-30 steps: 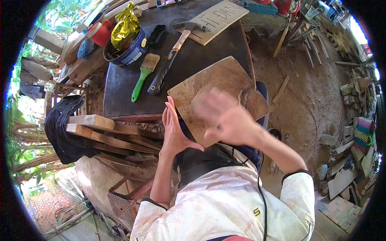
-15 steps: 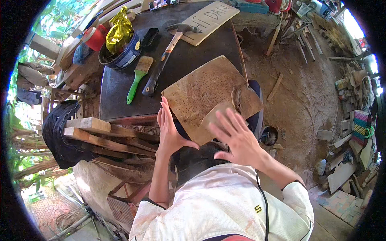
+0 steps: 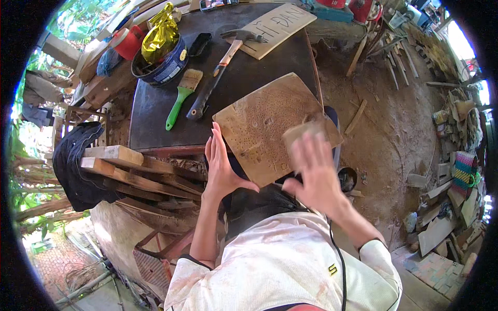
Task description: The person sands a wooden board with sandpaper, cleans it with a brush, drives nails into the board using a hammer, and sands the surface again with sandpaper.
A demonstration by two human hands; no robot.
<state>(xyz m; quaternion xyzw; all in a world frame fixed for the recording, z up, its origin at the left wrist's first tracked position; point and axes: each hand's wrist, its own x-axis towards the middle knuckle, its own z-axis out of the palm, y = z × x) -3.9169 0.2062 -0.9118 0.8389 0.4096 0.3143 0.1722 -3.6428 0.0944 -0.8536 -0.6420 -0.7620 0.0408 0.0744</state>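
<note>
The square brown wooden board (image 3: 249, 122), its face pitted with rows of small holes and one larger dark pit near its middle, lies slantwise across the near right corner of the dark, red-edged table (image 3: 161, 116); its near part juts past the table's edge over the person's lap.

The left hand (image 3: 222, 167) is spread into a wide V, thumb far from the straight fingers; the fingertips meet the board's left corner and the thumb tip meets its nearest corner, so that the board's lower left edge spans the opening, with a gap between that edge and the palm; the hand braces the board rather than closing around it.

The right hand (image 3: 315, 176), blurred, is held flat with fingers straight and thumb spread clear; its fingers lie over a tan, flat, rectangular piece (image 3: 296, 133) on the right part of the board; how firmly they bear on it cannot be told.

Beyond the board's left side lie a black-handled claw hammer (image 3: 211, 87) and a green-handled paintbrush (image 3: 181, 98); the hammer's head rests on a pale, lettered wooden plank (image 3: 277, 28); a round blue tub (image 3: 168, 70) stands farther left, with crumpled gold foil (image 3: 160, 37) in it.
</note>
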